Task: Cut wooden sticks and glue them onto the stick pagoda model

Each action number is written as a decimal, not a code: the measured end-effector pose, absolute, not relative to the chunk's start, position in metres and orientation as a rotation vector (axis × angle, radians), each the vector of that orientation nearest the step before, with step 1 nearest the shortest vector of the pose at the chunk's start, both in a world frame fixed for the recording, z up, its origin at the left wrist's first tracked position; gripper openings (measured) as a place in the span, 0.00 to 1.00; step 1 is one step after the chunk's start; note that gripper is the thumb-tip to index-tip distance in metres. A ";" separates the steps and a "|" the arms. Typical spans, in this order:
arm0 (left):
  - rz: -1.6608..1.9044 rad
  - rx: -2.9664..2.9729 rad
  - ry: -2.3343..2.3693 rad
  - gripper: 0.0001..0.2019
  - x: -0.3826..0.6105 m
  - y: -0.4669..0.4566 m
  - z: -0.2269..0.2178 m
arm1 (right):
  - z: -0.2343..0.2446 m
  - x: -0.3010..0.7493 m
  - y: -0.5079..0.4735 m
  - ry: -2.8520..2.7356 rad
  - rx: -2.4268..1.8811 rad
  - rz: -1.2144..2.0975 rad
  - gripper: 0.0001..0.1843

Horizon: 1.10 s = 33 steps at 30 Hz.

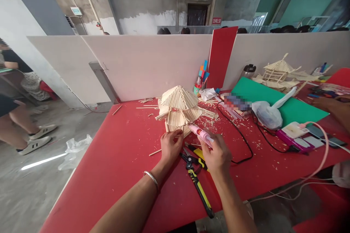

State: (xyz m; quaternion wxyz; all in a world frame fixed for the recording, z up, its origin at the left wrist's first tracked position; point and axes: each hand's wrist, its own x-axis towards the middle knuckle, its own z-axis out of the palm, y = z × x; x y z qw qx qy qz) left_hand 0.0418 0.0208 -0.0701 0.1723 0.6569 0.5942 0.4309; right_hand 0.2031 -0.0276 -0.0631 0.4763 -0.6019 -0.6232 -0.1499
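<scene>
Bare forearms (128,199) are stretched forward from the lower edge of the view, a silver bracelet (151,179) being worn on the left wrist. Between them, cutters (201,191) with black and yellow handles are laid on the red tabletop (123,160), and beside these a yellow-and-black tool (201,154) is partly hidden by the right hand (218,154).

Just beyond the hands, a small stick-built house (179,98) with a tiered roof is stood upright on the tabletop, loose sticks (210,114) and pale scraps (203,121) being strewn around it.

By the right hand, what appears to be a pink glue gun (201,133) is grasped, its tip aimed at the lower right of the house; whether contact is made cannot be told. At the near lower edge, the thumb and fingers of the left hand (171,146) are drawn together; whether a stick is pinched there cannot be made out.

The step in hand is judged to be gluing low on the near side. For the next move, a steady left hand seems called for, with glue placed sparingly at the joint and the fingertips kept clear of the nozzle. Slack in the black cord (250,147) is best kept from snagging.
</scene>
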 end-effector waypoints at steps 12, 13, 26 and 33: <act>1.219 1.851 1.687 0.09 0.042 0.021 -0.069 | -0.073 0.206 -0.025 -1.568 -1.374 -0.168 0.14; 1.222 1.854 1.685 0.09 0.042 0.021 -0.069 | -0.074 0.206 -0.025 -1.573 -1.372 -0.157 0.14; 1.185 1.878 1.704 0.10 0.040 0.022 -0.069 | -0.075 0.207 -0.026 -1.667 -1.320 -0.174 0.16; 1.186 1.823 1.683 0.11 0.038 0.024 -0.071 | -0.068 0.210 -0.042 -1.641 -1.190 -0.101 0.17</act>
